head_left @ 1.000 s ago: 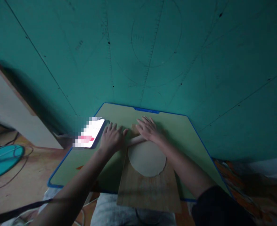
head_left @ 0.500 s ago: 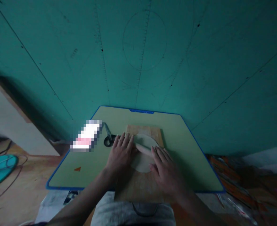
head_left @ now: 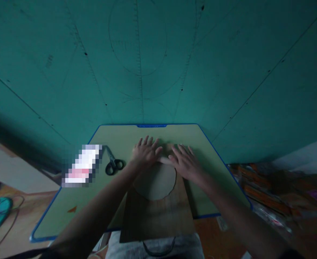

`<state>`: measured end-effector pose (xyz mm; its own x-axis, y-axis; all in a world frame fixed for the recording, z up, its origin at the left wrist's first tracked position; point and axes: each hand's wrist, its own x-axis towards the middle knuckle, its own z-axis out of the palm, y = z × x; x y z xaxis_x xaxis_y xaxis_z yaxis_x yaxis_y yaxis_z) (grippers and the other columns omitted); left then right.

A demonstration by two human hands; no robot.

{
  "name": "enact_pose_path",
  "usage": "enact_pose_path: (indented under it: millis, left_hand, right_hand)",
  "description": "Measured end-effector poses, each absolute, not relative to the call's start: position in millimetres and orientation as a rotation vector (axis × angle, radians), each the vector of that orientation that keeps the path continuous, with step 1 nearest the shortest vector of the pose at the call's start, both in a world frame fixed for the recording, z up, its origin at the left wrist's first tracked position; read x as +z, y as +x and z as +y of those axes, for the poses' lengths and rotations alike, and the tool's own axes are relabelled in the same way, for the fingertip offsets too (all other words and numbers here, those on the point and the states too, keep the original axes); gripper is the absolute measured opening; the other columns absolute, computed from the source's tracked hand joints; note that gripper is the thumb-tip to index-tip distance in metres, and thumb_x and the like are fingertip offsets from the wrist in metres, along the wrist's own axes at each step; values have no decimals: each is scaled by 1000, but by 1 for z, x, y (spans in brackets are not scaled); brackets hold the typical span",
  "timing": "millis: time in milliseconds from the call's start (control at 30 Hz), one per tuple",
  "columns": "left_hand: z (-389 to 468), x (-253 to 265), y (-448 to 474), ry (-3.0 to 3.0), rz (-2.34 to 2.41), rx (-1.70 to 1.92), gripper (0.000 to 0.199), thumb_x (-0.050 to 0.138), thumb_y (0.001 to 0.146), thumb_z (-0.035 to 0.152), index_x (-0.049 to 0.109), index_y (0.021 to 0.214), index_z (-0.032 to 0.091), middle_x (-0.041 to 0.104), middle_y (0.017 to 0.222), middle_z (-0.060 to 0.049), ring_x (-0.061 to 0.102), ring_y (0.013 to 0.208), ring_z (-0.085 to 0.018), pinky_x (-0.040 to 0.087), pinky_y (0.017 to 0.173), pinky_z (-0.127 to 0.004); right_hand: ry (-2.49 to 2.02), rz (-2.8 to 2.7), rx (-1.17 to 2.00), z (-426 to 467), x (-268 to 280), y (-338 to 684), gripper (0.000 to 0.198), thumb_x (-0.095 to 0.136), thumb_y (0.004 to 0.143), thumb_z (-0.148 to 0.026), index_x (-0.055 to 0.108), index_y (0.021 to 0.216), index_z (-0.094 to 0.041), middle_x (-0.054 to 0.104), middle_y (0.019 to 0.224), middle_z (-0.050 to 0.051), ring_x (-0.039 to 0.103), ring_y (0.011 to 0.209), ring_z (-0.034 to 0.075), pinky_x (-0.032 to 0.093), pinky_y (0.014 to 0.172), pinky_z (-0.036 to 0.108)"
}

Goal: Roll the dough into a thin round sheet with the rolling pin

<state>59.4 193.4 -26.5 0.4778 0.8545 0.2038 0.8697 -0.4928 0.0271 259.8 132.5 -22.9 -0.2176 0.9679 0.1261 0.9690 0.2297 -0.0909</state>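
A flat, round, pale sheet that looks like dough (head_left: 155, 183) lies on a wooden board (head_left: 158, 219). Across its far edge is a pale rolling pin (head_left: 166, 160), visible only between my hands. My left hand (head_left: 147, 151) rests on the pin's left part, fingers stretched forward and spread. On the right part lies my right hand (head_left: 185, 162), its fingers also extended and apart. Both palms hide the pin's ends. Left of the board, black-handled scissors (head_left: 114, 164) lie on the table.
The pale table (head_left: 93, 201) has a blue rim and stands against a green wall (head_left: 153, 86). A pixelated phone-like rectangle (head_left: 81, 165) and a small orange triangular scrap (head_left: 72, 209) lie on its left side. The board overhangs the near edge above my lap.
Both hands have pushed the rolling pin forward to the far edge of the sheet, and it has turned from slanted to nearly crosswise. The camera view has shifted right.
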Motion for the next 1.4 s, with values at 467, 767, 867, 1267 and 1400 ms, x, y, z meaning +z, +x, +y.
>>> enact_pose_path:
  millis: [467, 767, 867, 1267, 1400]
  left_hand:
    - [99, -27, 21, -2476, -1474, -373, 56, 32, 105, 43, 57, 132, 2, 62, 136, -24, 57, 129, -35, 44, 107, -49]
    - [132, -27, 28, -2404, -1580, -402, 54, 34, 104, 43, 57, 134, 4, 64, 133, -22, 58, 128, -35, 44, 106, -48]
    - [164, -24, 35, -2437, -1676, -323, 51, 32, 105, 40, 56, 137, 8, 62, 138, -19, 50, 136, -34, 40, 111, -47]
    - [182, -18, 35, -2465, -1701, -314, 51, 35, 104, 49, 61, 131, 14, 61, 138, -20, 48, 137, -36, 41, 109, -53]
    - [119, -27, 20, -2529, -1542, -443, 50, 34, 104, 46, 60, 129, 12, 61, 139, -19, 51, 135, -34, 39, 112, -51]
  right_hand:
    - [-1767, -2342, -50, 76, -17, 238, 60, 35, 103, -52, 52, 145, -12, 50, 151, 19, 42, 143, 35, 29, 118, 54]
    - [-1831, -2296, -124, 131, -20, 232, 55, 36, 103, -48, 57, 140, -13, 57, 144, 18, 46, 139, 32, 24, 119, 52]
    - [-1883, -2276, -79, 163, -18, 232, 54, 32, 104, -47, 61, 137, -15, 58, 144, 16, 46, 139, 30, 21, 119, 51]
    - [-1947, -2333, 75, 183, -5, 230, 49, 31, 105, -43, 61, 135, -17, 59, 142, 16, 49, 136, 28, 32, 114, 47]
    - [-1706, -2384, -66, 112, -20, 233, 53, 35, 104, -41, 54, 142, -10, 51, 150, 18, 40, 143, 31, 28, 119, 49]
